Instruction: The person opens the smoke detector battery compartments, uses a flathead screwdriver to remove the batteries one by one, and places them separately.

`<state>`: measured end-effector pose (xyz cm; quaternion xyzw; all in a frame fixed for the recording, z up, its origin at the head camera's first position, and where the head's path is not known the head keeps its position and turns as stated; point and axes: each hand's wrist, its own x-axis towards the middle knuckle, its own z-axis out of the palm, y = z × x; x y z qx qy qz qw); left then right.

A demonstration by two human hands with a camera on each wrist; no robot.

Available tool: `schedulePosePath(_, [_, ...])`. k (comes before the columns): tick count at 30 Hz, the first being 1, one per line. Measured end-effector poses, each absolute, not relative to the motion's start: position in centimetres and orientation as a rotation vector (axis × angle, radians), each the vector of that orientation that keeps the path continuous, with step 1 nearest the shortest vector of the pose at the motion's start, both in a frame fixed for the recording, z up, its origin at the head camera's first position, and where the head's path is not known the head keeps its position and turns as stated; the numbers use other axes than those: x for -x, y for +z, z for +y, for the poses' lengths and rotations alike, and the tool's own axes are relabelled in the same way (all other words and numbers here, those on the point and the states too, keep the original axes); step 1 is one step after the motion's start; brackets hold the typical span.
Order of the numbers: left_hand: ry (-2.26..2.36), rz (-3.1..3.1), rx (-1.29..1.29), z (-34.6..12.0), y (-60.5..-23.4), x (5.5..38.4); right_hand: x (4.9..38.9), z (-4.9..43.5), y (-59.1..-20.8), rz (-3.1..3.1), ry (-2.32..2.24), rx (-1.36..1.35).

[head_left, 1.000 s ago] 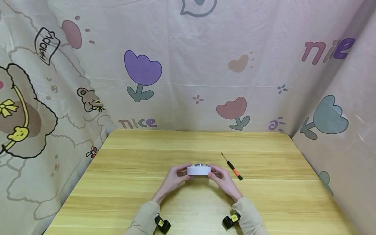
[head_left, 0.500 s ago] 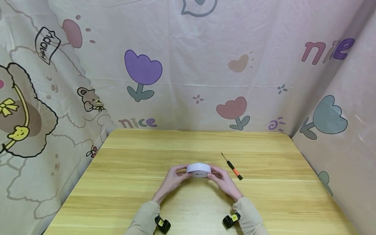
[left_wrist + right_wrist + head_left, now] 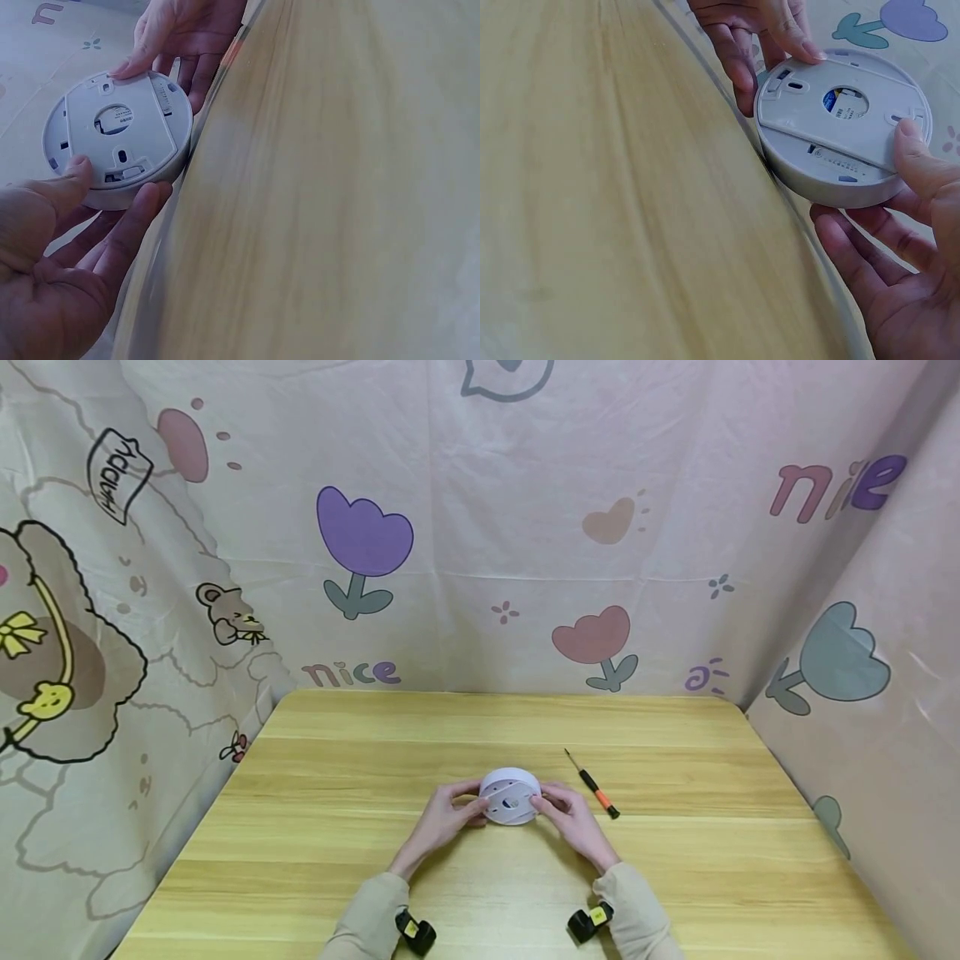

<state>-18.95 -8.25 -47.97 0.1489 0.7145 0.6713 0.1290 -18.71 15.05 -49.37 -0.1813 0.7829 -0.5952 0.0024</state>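
Note:
A round white smoke detector (image 3: 498,795) is held up between both hands in the middle of the head view. Its flat back faces the person, tilted upward. In the left wrist view, the back of the detector (image 3: 84,139) shows a mounting plate with slots and a round hole. Through that hole in the right wrist view, a label and something blue and yellow appear inside the detector (image 3: 810,112). The left hand (image 3: 441,820) grips its left rim, thumb on the back, fingers beneath. Opposite it, the right hand (image 3: 574,821) grips the right rim in the same way.
A small screwdriver (image 3: 596,790) with a black and orange handle lies on the wooden table (image 3: 360,752), right of the hands. Black wrist cameras (image 3: 590,923) sit at both cuffs. A printed cloth (image 3: 465,527) hangs behind the table and along its sides.
The detector has tipped over in both hands: first its vented top and side rim showed, then mostly the rim, now its flat back. The hands stay almost in place; the screwdriver has not moved.

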Motion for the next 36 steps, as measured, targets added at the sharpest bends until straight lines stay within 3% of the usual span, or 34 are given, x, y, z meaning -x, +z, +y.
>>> schedulePosePath(15, [1.962,2.063,-0.411,-8.2,-48.0,18.9,18.6,15.0,-48.9,2.393,-1.872,0.487])
schedulePosePath(23, [1.881,2.168,-0.417,-8.6,-50.4,20.0,18.6,14.9,-49.0,2.379,-1.869,0.533])
schedulePosePath(36, [1.862,2.185,-0.379,-8.8,-49.6,19.7,18.4,14.8,-49.1,2.337,-1.887,0.691])
